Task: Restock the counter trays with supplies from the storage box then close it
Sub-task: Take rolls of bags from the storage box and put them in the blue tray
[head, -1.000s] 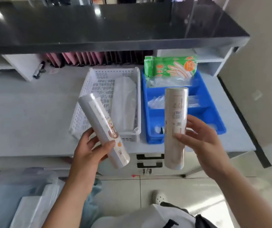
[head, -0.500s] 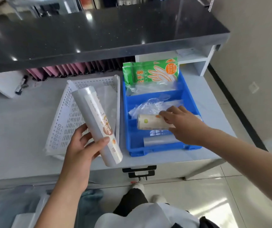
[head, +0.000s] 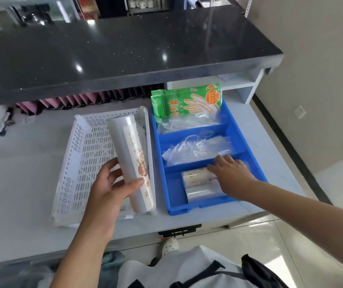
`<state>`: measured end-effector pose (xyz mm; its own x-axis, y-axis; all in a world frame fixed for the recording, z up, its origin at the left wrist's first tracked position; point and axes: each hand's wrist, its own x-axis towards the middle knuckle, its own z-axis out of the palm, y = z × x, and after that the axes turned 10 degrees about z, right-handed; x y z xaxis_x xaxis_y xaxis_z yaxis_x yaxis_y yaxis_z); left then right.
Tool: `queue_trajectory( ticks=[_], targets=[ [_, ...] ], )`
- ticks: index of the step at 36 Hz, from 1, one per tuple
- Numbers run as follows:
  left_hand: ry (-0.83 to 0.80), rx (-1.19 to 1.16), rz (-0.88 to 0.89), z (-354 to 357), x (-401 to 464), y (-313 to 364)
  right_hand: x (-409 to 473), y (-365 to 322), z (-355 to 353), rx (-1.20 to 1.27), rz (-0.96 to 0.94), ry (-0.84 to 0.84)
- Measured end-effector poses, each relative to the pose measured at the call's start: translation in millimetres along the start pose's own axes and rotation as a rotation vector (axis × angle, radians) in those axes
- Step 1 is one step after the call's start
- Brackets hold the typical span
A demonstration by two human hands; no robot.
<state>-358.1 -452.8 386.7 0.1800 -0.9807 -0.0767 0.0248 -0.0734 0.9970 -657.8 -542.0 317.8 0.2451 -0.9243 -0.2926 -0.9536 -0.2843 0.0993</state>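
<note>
Two trays sit side by side on the gray counter (head: 21, 173). My left hand (head: 108, 190) has its fingers wrapped around a roll (head: 131, 163), held over the right side of the white tray (head: 77, 163). My right hand (head: 231, 177) rests with fingers loosely spread on a second roll (head: 197, 176) lying in the near part of the blue tray (head: 249, 142). Green glove packs (head: 187, 102) stand at its far end.
</note>
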Motion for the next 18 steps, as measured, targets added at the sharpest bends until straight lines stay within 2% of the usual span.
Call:
queue_trajectory(
  ticks=[7, 11, 18],
  targets=[
    [-0.055, 0.041, -0.001, 1.8, 13.8, 5.0, 0.6, -2.4, -11.3, 0.080, 0.070, -0.033],
    [-0.087, 0.123, 0.022, 3.9, 21.2, 10.0, -10.0, 7.1, -18.9, 0.279, 0.118, -0.070],
    [-0.272, 0.303, 0.073, 35.2, 33.6, 16.8, -51.4, 49.5, -21.5, 0.809, 0.466, 0.202]
  ],
)
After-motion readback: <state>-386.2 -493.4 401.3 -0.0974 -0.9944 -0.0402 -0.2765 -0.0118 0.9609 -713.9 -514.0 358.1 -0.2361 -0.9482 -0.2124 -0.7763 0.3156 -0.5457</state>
